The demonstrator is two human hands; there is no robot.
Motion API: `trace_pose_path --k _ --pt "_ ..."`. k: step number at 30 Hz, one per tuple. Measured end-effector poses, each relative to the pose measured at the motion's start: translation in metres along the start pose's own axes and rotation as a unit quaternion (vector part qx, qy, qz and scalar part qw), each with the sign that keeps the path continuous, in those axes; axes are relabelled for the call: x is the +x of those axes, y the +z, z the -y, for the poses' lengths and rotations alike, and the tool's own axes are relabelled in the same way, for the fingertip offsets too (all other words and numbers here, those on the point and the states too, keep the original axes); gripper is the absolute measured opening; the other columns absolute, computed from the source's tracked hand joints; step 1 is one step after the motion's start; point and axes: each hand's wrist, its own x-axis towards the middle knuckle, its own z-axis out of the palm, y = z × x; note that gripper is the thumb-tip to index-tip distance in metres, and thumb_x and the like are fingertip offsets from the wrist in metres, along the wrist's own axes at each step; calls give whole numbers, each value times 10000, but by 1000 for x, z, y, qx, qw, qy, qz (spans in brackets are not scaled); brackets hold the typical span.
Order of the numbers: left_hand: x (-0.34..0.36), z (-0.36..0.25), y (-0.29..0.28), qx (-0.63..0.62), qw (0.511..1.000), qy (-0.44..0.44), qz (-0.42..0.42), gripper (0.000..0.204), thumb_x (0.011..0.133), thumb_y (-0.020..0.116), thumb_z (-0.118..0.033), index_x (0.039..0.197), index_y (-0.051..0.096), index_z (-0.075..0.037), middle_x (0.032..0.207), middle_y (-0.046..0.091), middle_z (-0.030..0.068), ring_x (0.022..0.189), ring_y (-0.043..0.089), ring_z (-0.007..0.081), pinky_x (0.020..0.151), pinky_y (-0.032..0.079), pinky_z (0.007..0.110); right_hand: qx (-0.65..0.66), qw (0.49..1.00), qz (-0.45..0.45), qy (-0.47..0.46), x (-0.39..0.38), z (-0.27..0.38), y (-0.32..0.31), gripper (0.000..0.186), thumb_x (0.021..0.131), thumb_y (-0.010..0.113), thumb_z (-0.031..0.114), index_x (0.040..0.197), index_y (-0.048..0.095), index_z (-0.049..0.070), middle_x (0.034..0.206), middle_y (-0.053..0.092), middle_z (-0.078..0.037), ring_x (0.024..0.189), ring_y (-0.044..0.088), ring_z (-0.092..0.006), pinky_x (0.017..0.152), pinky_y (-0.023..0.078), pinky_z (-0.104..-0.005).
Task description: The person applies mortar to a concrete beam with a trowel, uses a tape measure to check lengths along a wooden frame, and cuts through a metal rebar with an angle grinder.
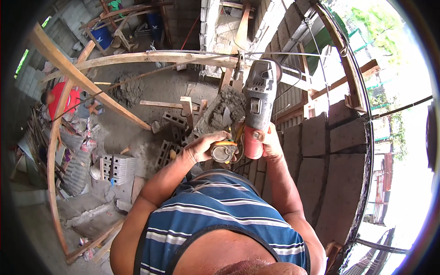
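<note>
An angle grinder (259, 98) with a grey body and red rear end stands nearly upright in front of me. Its dark disc (278, 71) shows at the far end, on the right side. My right hand (272, 144) is wrapped round the red part. Just left of it, my left hand (204, 145) is closed on a tape measure (223, 152), a rounded case with an orange rim and a greyish face. Part of a cable (240, 149) hangs between the two hands. The left fingertips are partly hidden behind the case.
A wooden beam (176, 57) and a rebar rod cross ahead of me. Beyond the hands lies wet mortar (227, 107) with a trowel. Hollow blocks (118, 169) lie lower left, and a block wall (321, 183) rises at right. A person in red (64, 98) crouches far left.
</note>
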Motion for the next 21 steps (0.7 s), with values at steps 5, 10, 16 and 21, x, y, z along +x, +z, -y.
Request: trace_pose_path --k 5,10,16,21 --pt "-8 5 -11 147 985 50 -71 425 953 694 -304 1249 504 -67 1101 619 83 990 634 182 863 526 326 8 999 -44 -12 1 -3 -4 645 681 871 350 1151 646 -30 998 711 -123 830 690 -187 755 585 -344" --pt "-62 18 -59 487 860 37 -147 555 920 703 -238 1382 474 -32 1083 599 53 927 589 131 814 481 283 17 996 -68 -57 12 11 -28 599 739 847 326 1142 606 -47 921 700 -140 709 703 -219 662 622 -362" --pt "-164 66 -145 363 885 -124 -262 687 848 716 -163 1483 474 -65 1012 640 66 808 589 150 757 487 310 5 991 -97 -91 34 40 -46 612 741 861 360 1122 611 -49 909 701 -147 699 702 -214 634 620 -362" --pt "-279 120 -218 325 818 -256 -401 477 876 707 -169 1328 634 -38 1053 691 74 876 614 158 761 487 298 -25 987 -108 -118 56 61 -52 618 775 819 369 1172 604 -53 953 709 -162 697 700 -210 624 623 -340"
